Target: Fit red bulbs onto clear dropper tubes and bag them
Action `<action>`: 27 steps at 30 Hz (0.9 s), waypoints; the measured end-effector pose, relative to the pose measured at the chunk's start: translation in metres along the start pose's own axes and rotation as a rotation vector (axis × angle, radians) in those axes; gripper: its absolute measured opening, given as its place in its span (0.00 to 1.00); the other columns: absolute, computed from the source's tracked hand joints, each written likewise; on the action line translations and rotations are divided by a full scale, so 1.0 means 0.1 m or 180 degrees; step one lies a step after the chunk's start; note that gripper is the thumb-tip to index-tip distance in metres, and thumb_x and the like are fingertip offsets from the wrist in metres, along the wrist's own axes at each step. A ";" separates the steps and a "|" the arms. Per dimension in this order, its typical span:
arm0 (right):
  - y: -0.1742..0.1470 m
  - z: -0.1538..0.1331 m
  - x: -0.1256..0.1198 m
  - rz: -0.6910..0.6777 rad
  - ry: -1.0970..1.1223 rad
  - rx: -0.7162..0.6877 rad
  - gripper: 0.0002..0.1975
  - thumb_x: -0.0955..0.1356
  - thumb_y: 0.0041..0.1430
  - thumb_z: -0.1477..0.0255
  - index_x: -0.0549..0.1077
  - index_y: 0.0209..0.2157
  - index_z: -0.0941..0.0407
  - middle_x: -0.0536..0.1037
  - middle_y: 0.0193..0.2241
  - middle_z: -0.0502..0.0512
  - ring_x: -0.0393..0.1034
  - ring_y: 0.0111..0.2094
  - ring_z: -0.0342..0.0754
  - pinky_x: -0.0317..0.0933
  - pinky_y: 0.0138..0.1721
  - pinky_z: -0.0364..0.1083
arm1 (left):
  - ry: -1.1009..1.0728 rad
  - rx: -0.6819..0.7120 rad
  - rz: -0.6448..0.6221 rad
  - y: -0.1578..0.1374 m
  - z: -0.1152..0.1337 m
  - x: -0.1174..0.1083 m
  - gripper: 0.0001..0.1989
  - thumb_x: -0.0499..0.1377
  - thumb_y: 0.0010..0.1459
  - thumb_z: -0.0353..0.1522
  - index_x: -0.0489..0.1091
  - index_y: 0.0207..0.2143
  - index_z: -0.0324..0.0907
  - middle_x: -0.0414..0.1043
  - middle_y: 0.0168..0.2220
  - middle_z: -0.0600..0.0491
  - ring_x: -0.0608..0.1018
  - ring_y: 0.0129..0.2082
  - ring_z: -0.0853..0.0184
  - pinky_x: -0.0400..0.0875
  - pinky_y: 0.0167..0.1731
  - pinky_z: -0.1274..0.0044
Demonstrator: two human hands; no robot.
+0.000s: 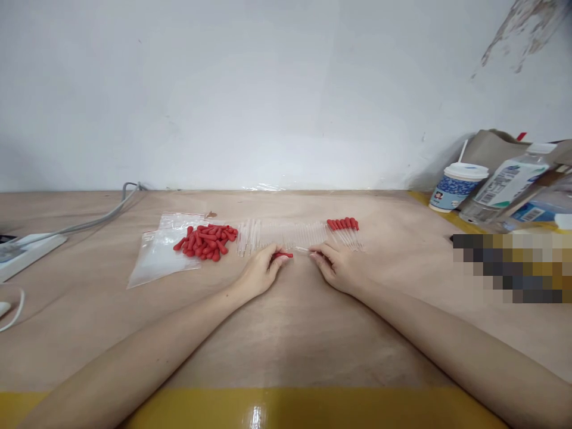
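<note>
Between the thumb and fingers of my left hand (261,271) is a red rubber dropper bulb (286,255), its open end pointing right. My right hand (335,265) pinches a clear glass dropper tube (302,249), whose end points left toward the bulb; the two are apart. Beyond my hands lies a row of clear dropper tubes (292,232), side by side. At the row's right end several tubes carry red bulbs (343,224). A pile of loose red bulbs (208,241) lies left of the row.
Clear plastic bags (156,256) lie flat under and beside the pile. At the left are a white power strip (33,256) and a grey cable (96,220). A paper cup (458,186) with a straw and a tilted plastic bottle (507,182) stand at the back right, near a blurred-out patch.
</note>
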State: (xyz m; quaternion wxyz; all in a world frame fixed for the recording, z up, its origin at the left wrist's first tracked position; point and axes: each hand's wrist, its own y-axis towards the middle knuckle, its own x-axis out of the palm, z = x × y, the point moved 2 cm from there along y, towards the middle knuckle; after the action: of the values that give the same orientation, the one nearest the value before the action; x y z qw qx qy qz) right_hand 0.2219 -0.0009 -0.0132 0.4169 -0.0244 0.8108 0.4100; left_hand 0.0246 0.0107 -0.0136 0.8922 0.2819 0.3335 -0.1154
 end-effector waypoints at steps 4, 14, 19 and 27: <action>0.01 -0.07 -0.02 0.0042 0.0051 -0.0097 0.10 0.59 0.61 0.72 0.69 0.39 0.56 0.73 0.30 0.54 0.68 0.31 0.43 0.61 0.32 0.42 | -0.0348 -0.0240 -0.0038 0.00 0.01 -0.01 0.08 0.48 0.60 0.32 0.64 0.36 0.38 0.71 0.25 0.54 0.74 0.25 0.70 0.69 0.29 0.77; 0.03 -0.16 -0.06 -0.0078 -0.0006 -0.0166 0.12 0.58 0.62 0.69 0.71 0.37 0.55 0.75 0.29 0.54 0.68 0.28 0.43 0.61 0.29 0.42 | -0.1008 -0.0347 -0.0115 0.01 -0.02 0.03 0.11 0.53 0.57 0.36 0.65 0.38 0.37 0.72 0.28 0.51 0.76 0.26 0.70 0.72 0.29 0.77; 0.03 -0.12 -0.04 -0.0202 0.0285 -0.0094 0.12 0.58 0.62 0.69 0.71 0.37 0.55 0.74 0.29 0.53 0.68 0.29 0.43 0.61 0.30 0.42 | -0.1092 -0.0317 -0.0278 0.01 -0.01 0.03 0.13 0.53 0.57 0.37 0.69 0.38 0.36 0.71 0.24 0.53 0.74 0.24 0.71 0.71 0.27 0.79; 0.03 -0.06 0.00 -0.0378 0.0742 -0.0270 0.12 0.59 0.61 0.70 0.72 0.38 0.57 0.72 0.27 0.53 0.66 0.28 0.42 0.60 0.29 0.41 | -0.1176 -0.0266 -0.0321 0.00 0.03 0.02 0.12 0.53 0.57 0.35 0.70 0.33 0.35 0.69 0.21 0.54 0.72 0.22 0.73 0.68 0.25 0.80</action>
State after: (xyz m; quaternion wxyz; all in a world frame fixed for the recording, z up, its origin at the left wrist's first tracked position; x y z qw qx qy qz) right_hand 0.2171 -0.0030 -0.0094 0.3419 -0.1373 0.8329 0.4129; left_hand 0.0271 0.0091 -0.0131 0.9422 0.2015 0.1824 -0.1957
